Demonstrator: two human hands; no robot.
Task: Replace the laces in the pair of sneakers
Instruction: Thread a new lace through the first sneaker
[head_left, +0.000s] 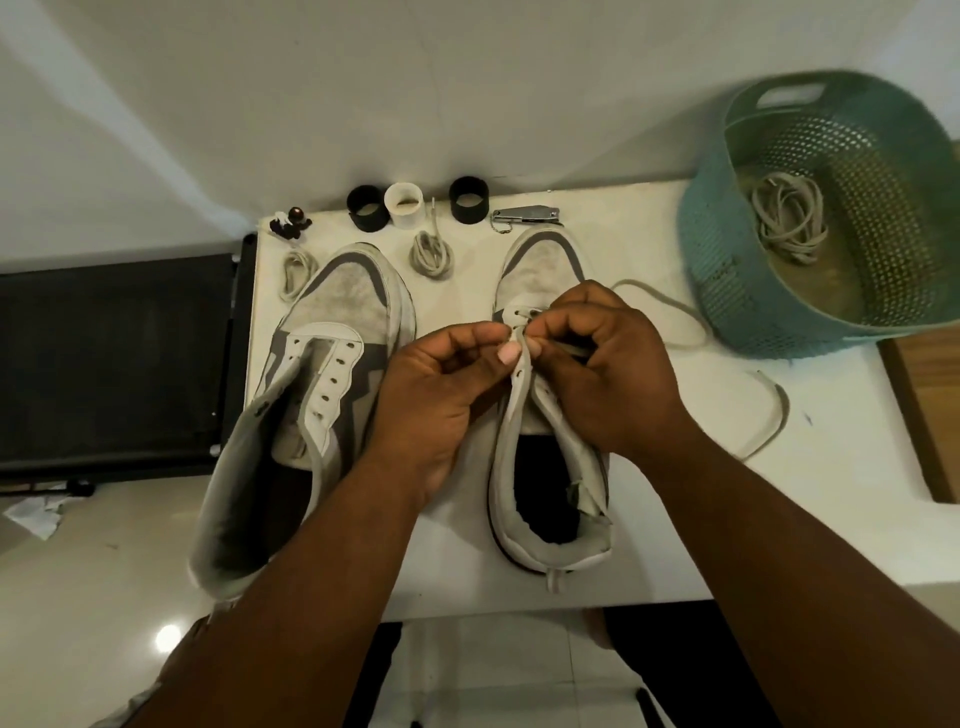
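Two grey-and-white sneakers stand toes away from me on a white table (649, 519). The left sneaker (322, 374) has bare eyelets and no lace. Over the right sneaker (545, 467), my left hand (441, 379) pinches the white eyelet strip near the top eyelets. My right hand (597, 364) pinches the tip of a beige lace (675, 322) at an eyelet. That lace trails off to the right across the table in a long loop. Two coiled laces lie by the toes: one (431, 254) between the shoes, one (296, 270) at the left.
A teal perforated basket (737, 270) at the right holds a bundle of laces (789, 218). Along the table's far edge stand two black rings (366, 208), a white cup (405, 205), a nail clipper (524, 215) and small dark beads (291, 223). A black mesh stand (114, 358) sits left.
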